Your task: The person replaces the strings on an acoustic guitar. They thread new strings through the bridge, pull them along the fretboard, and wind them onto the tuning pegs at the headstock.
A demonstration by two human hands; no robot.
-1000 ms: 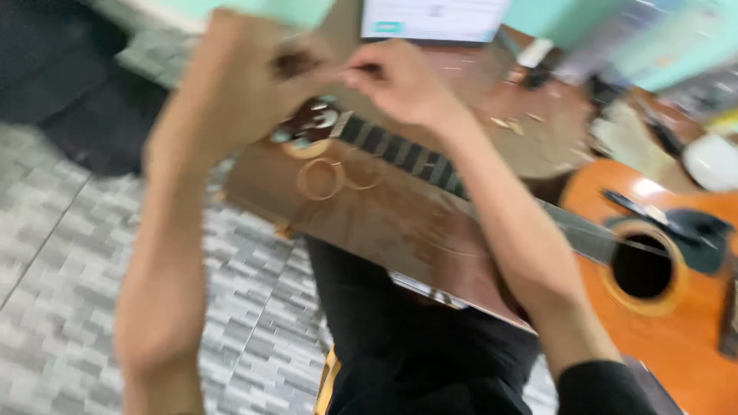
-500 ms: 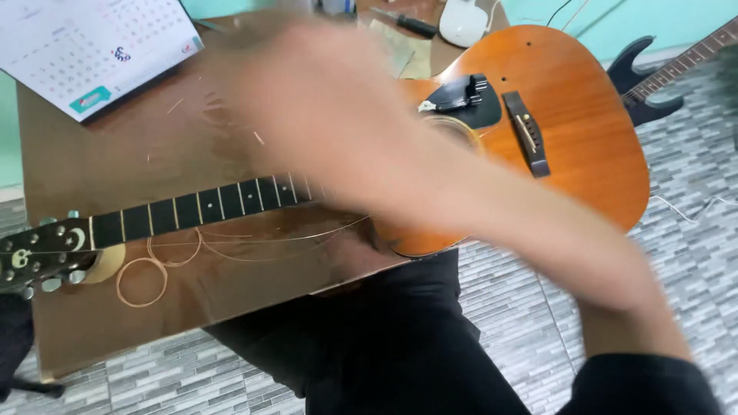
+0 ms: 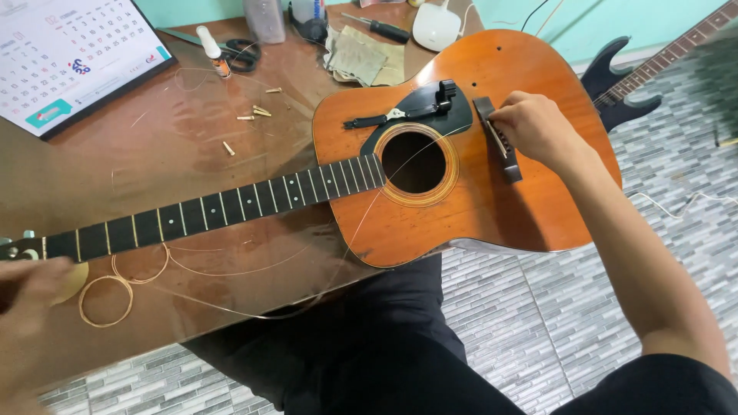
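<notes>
Right hand: the right hand [image 3: 534, 127] is reached across the guitar [image 3: 477, 192] with the arm outstretched; the fingers are curled and pinched at the bridge [image 3: 500, 142], apparently on a thin string, though this is too fine to be confirmed.
Left hand: the left hand [image 3: 27, 296] is blurred at the left edge, near the headstock [image 3: 19, 247]; its grip cannot be told.
Guitars: two are seen, the orange acoustic lying flat on the table [image 3: 154, 146] and a dark electric one [image 3: 653, 73] on the floor.
Coils: one loose string coil [image 3: 108, 300] lies beside the left hand.
Pins: about five small pegs [image 3: 257, 113] are scattered on the table.
Pliers: one black tool [image 3: 407, 111] rests on the body, just left of the right hand.
</notes>
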